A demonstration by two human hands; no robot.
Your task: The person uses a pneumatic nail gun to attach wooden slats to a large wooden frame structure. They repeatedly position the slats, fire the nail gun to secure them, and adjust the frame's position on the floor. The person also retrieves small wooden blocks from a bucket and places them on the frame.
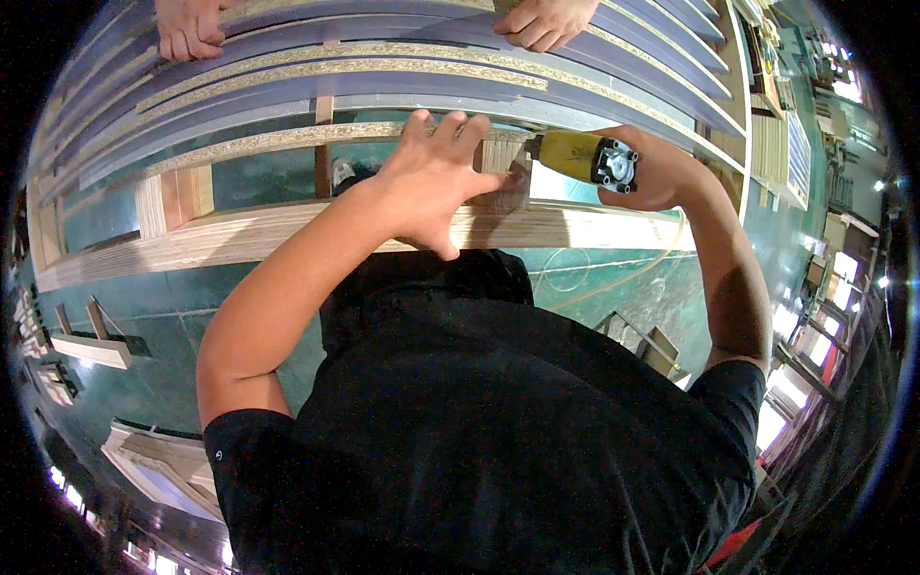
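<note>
In my right hand (654, 171) is a yellow pneumatic nail gun (570, 155), its nose pointing left against a short wooden block (505, 158). That block sits between a particleboard strip (259, 144) and the thick layered wooden rail (278, 233) nearest me. My left hand (436, 177) is spread beside the block, fingers apart, fingertips over the strip and the thumb side near the block. The palm's underside is hidden, so how firmly it presses cannot be made out.
Across the frame, a co-worker's two hands (546, 24) rest on stacked particleboard strips with grey-blue faces (383, 43). A thin air hose (623, 278) hangs below the rail. Wooden pieces (91, 351) lie on the green floor at left; stacked panels (781, 158) stand at right.
</note>
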